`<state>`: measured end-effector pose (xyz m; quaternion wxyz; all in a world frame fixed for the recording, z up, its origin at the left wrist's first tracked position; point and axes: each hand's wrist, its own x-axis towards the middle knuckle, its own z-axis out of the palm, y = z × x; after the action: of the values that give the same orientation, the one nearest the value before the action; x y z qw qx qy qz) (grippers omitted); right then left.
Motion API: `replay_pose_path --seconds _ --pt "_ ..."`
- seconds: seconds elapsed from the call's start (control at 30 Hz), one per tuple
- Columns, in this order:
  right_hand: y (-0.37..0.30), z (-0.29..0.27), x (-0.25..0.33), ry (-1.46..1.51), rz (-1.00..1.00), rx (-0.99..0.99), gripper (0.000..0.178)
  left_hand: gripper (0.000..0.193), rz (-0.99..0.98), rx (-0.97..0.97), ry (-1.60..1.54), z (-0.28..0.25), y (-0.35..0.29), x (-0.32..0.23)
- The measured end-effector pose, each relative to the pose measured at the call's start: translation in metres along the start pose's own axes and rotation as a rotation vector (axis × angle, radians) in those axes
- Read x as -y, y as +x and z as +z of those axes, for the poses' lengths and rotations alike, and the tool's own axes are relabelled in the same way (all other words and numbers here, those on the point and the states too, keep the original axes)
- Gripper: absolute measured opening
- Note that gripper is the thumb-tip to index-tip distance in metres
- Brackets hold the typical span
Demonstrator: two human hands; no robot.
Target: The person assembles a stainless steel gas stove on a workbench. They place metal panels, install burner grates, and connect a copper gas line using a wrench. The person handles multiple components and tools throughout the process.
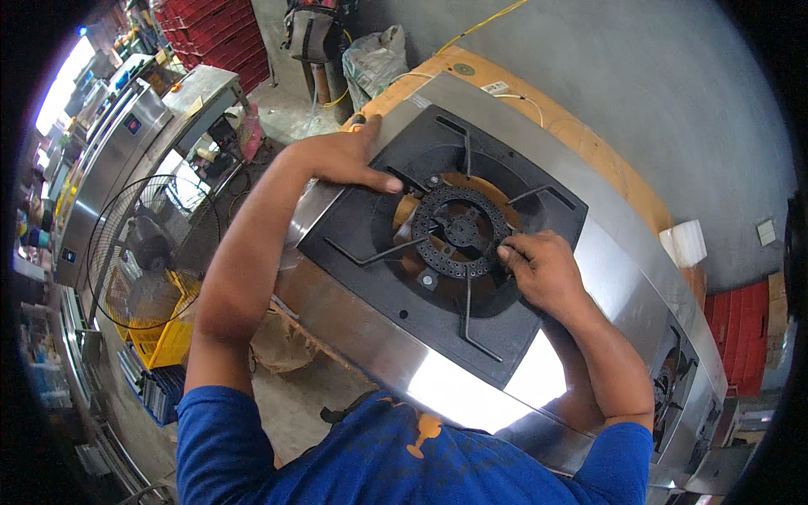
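Note:
A black square gas stove top plate [362, 295] with wire pan supports lies tilted before me on a stainless steel stove body [459, 88]. A round burner ring [429, 248] with many small holes sits in its middle opening. My left hand [345, 160] has its thumb and fingers spread over the plate's upper left corner and rests there. My right hand [543, 269] is closed in a pinch at the right side of the burner ring. Whatever lies between its fingertips is too small or hidden to make out.
A wooden board [581, 139] runs behind the stove along a grey wall, with a yellow cable [480, 27]. A second burner [667, 383] shows at the lower right. On the left stand a black fan [151, 244] and a yellow crate [164, 337]. Red crates [215, 34] are stacked behind.

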<state>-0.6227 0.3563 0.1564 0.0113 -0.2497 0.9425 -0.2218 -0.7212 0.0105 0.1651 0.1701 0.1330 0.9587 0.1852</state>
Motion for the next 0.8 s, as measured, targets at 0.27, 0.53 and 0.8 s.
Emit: replay_pose_path --seconds 0.27,0.53,0.8 --pt "-0.001 0.010 -0.002 0.011 -0.028 -0.067 0.018 0.140 0.031 0.017 -0.023 -0.006 -0.008 -0.009" --pt "-0.001 0.010 -0.006 -0.014 -0.029 -0.012 0.018 0.134 -0.023 -0.011 -0.031 0.004 -0.003 -0.011" --pt "-0.003 -0.015 0.013 -0.030 0.015 0.120 0.025 0.130 -0.047 -0.045 -0.007 0.010 -0.007 -0.009"
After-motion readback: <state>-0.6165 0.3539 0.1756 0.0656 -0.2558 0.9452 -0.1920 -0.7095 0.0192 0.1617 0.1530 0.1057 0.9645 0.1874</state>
